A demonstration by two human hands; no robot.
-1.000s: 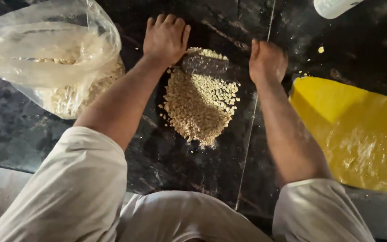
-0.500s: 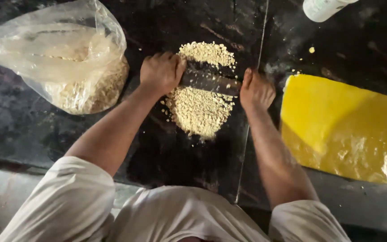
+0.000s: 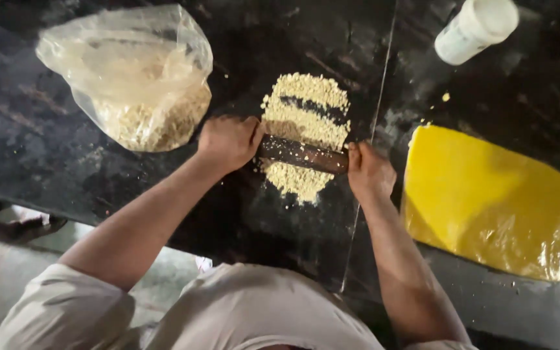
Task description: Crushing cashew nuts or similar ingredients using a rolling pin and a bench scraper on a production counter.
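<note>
Nearest to me, both forearms reach out from pale sleeves over the dark stone bench (image 3: 131, 188), and I've got the rolling pin (image 3: 303, 154) lying crosswise between them. My left hand (image 3: 228, 141) is curled shut over the pin's left end, my right hand (image 3: 369, 172) is closed round its right end with the fingers wrapped under, so each grip is firmly on the wood. The pin sits on the near half of the crumb pile (image 3: 303, 129); a small tongue of pale crumbs shows on the near side of it, the larger spread lies beyond, with a dark bare streak across it. I read this as the crushing step, mid-pass, with the pile part flattened. The next stroke, I'd say, wants even pressure from both hands and a straight line, or crumbs will scatter sideways towards the seam in the bench. Off to the right lies the yellow slab (image 3: 487, 201), well apart from the pin. Far left, the clear plastic bag (image 3: 131, 78) slumps with more crumbs inside. Far right, a white container (image 3: 478, 27) lies tilted
</note>
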